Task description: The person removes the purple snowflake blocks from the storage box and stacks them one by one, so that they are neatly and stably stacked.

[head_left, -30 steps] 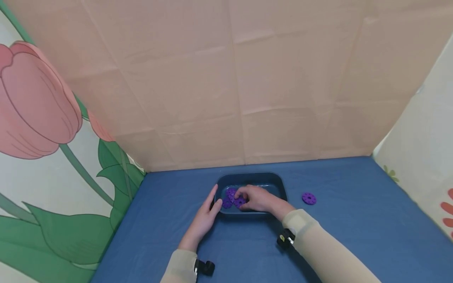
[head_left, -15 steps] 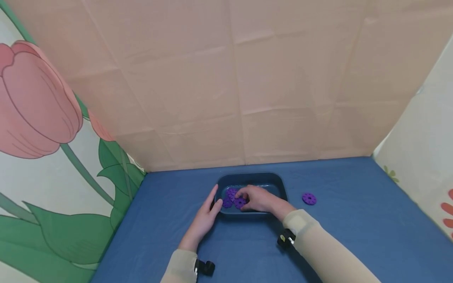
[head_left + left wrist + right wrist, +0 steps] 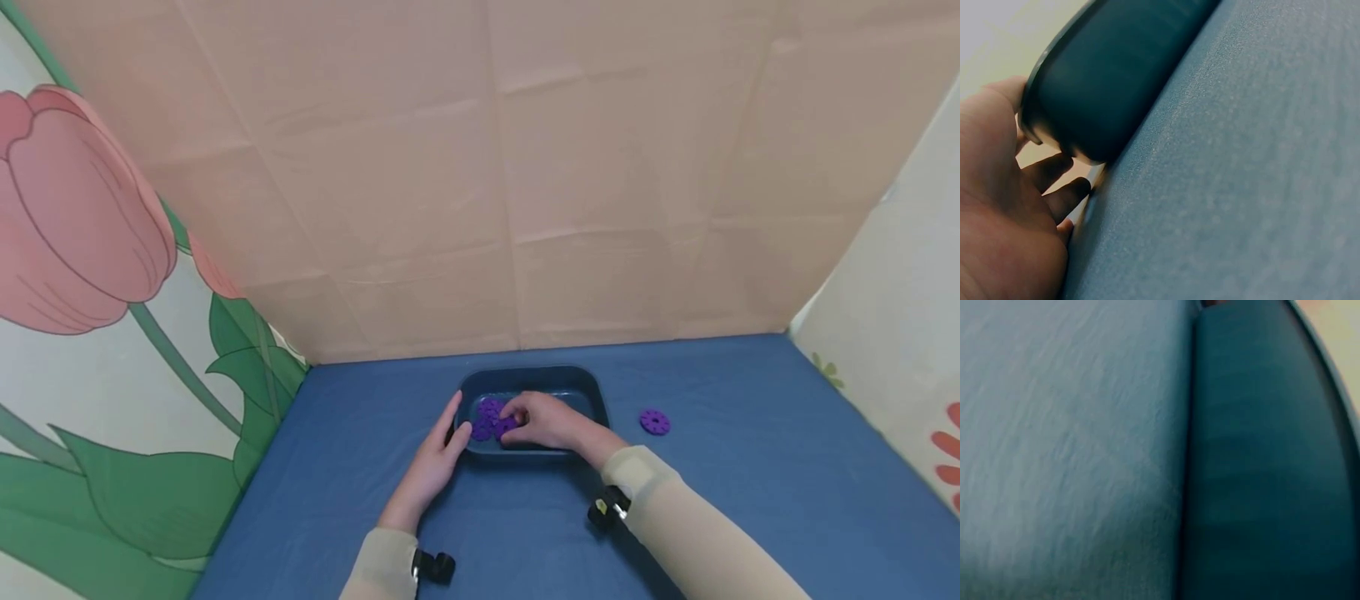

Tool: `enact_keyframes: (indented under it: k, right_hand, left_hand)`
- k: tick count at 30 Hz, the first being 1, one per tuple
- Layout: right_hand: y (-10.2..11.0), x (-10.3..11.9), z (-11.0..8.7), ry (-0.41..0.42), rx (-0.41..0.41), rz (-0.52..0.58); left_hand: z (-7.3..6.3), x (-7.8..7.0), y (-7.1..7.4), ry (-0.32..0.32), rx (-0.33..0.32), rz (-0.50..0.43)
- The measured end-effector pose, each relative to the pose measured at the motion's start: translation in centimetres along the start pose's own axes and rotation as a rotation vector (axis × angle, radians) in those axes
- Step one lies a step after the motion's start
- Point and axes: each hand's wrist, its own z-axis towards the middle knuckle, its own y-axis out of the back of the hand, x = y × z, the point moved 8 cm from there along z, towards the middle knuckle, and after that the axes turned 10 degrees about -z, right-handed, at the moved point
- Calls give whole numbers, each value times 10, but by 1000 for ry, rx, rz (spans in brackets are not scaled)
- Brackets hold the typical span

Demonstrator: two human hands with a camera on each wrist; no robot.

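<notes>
A dark blue tray (image 3: 558, 372) stands on the table, with several purple notched discs (image 3: 491, 407) gathered at its left end. My left hand (image 3: 430, 463) holds the tray's left side, thumb over the rim and fingers against the outer wall. The left wrist view shows that outer wall (image 3: 1116, 69) close to the left palm. Inside the tray, my right hand (image 3: 552, 419) pinches a purple disc (image 3: 506, 426) between thumb and fingers, partly covering it. Only the tray's front wall (image 3: 1266, 450) and tablecloth fill the right wrist view; the right hand's fingers are hidden there.
Another purple disc (image 3: 655, 422) lies on the blue tablecloth (image 3: 517, 533), to the right of the tray. A beige sheet (image 3: 517, 183) hangs behind the table. Printed panels flank it, a large tulip (image 3: 90, 208) on the left one.
My right fingertips and the pinched disc have shifted slightly to the left, toward the other discs. The left hand and the tray have stayed in place.
</notes>
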Motion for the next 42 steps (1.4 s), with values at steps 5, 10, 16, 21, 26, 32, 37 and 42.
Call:
enact_keyframes:
  k: [5, 10, 16, 21, 26, 32, 37, 42]
  right_hand:
    - [10, -6, -1, -67, -64, 115]
    - [27, -9, -7, -125, -144, 134]
    - [50, -6, -19, -115, -242, 97]
    - [62, -7, -33, -106, -303, 115]
    - [71, -11, -48, -112, -348, 103]
    - [82, -18, -66, -123, -378, 120]
    - [90, -28, -81, -140, -407, 114]
    - [99, -45, -97, -181, -441, 113]
  left_hand:
    - [0, 0, 0, 3, 0, 1]
    - [0, 0, -1, 1, 1, -2]
    - [0, 0, 0, -1, -2, 15]
    - [-1, 0, 1, -4, -4, 16]
    - [-2, -3, 1, -2, 8, 10]
    - [-3, -7, 1, 13, 22, -1]
    - [-14, -31, 1, 27, 46, 27]
    - [-18, -39, 1, 24, 43, 28]
